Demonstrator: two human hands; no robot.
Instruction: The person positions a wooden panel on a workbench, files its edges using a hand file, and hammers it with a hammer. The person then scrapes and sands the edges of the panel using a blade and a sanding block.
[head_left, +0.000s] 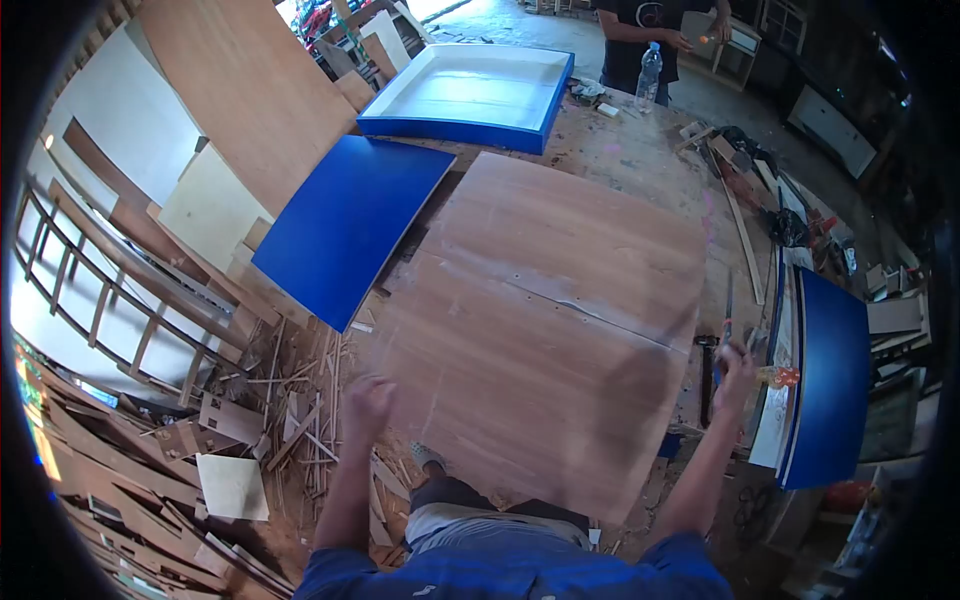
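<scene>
A large brown wooden panel (520, 400) lies in front of me, with a long split or seam across its upper part. At its left edge is my left hand (370, 405), fingers curled closed; whatever they hold, if anything, is hidden. My right hand (737, 372) is closed beyond the panel's right edge. A thin rod-like tool (728, 308) rises from its fingers, its kind unclear. Just left of that hand lies a hammer (707, 375). To its right is a small orange-and-yellow item (780, 376), too unclear to name.
A blue panel (350, 220) and a blue-sided tray-like box (470, 95) lie beyond. Another blue panel (830, 380) stands at right. A plastic bottle (649, 75) stands near another person (640, 45). Wood scraps (300, 400) litter the floor at left.
</scene>
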